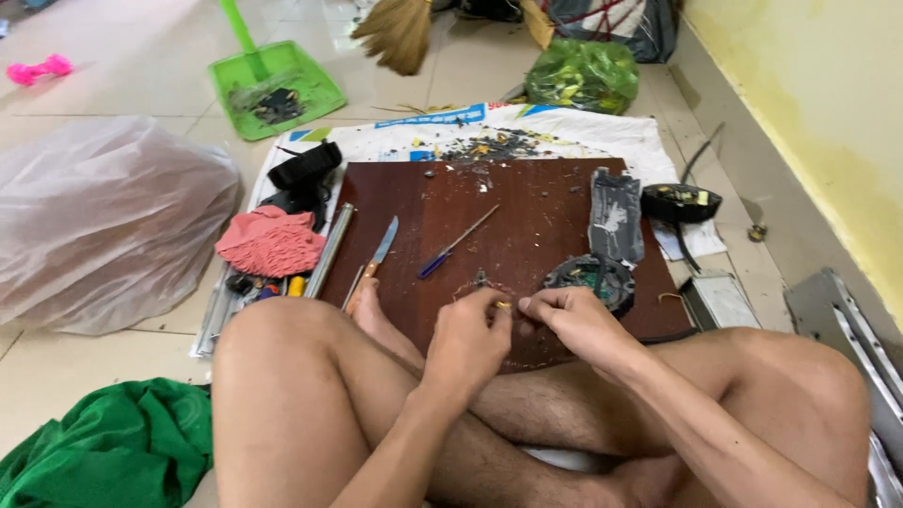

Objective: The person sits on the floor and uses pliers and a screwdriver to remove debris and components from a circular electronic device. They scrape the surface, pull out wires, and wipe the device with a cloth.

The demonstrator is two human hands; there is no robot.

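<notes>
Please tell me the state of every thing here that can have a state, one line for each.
left hand: closed, pinching a small part
right hand: closed, pinching the same small part
knife: lying flat on the board, blade bare
screwdriver: lying flat, untouched
round device: opened, insides showing
dustpan: holding debris
green bag: full

Small piece pinched between left hand (470, 331) and right hand (572, 318): too small to identify, mostly covered by fingers. Broom (400, 33) handle cut off at top edge. Green cloth (113, 450) runs off bottom-left corner. Dustpan (273, 89) contents too blurred to identify.
</notes>
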